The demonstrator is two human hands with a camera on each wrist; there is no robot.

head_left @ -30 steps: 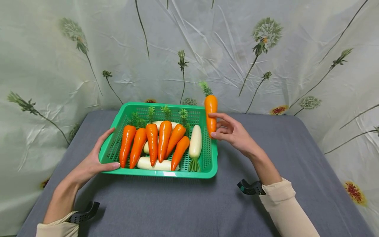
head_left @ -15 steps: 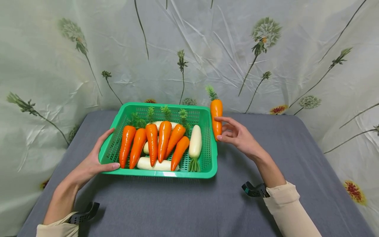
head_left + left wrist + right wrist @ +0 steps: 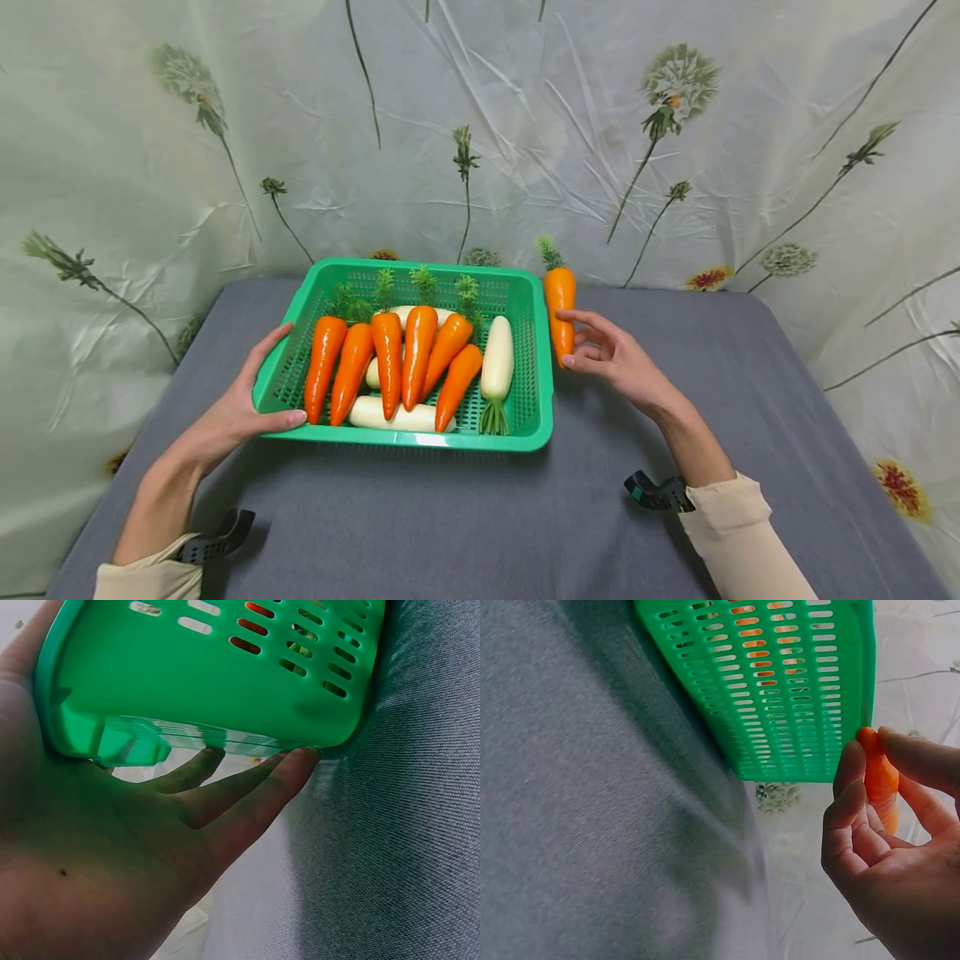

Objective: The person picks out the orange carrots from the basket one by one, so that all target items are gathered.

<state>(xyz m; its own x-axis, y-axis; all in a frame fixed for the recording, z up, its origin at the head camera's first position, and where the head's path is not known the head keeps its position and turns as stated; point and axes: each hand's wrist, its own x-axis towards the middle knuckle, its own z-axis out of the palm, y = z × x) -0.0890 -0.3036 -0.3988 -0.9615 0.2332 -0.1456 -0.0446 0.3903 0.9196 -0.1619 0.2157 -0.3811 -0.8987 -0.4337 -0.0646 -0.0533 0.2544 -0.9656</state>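
An orange carrot with a green leafy top [image 3: 561, 308] is upright just outside the right rim of the green plastic basket [image 3: 546, 383]. My right hand [image 3: 611, 358] pinches its lower part between thumb and fingers; in the right wrist view the carrot tip [image 3: 870, 739] shows beside the basket's upper edge. At the basket's front left corner, my left hand [image 3: 228, 408] grips it, thumb over the front rim and fingers along the left side. In the left wrist view, fingers [image 3: 255, 795] lie against the basket wall [image 3: 187, 682]. Several carrots [image 3: 387, 362] and white radishes [image 3: 497, 358] lie inside the basket.
A grey cloth [image 3: 465, 517] covers the table under the basket. Behind it hangs a pale curtain [image 3: 525, 125] printed with dandelions. Dark straps [image 3: 660, 492] sit on both wrists.
My right hand has carried the carrot rightward and lower, from over the basket's right rim to just outside it. The left hand and the basket have stayed in place.
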